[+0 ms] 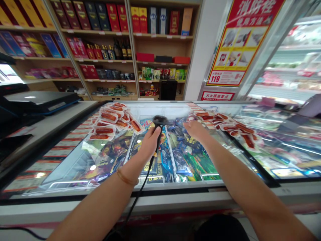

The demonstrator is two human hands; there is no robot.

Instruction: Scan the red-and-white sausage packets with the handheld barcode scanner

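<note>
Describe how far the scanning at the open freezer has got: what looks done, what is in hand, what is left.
Done: the freezer stands open, both arms reaching in. In hand: the left hand grips a corded barcode scanner; the right hand rests on blue packets. Left: no packet is lifted out, and whether any has been scanned cannot be told.

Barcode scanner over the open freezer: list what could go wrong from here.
The scanner in the left hand trails a black cable over the freezer edge; it might snag or drag. The right hand reaches among slippery frozen packets, which could slide or spill.
</note>
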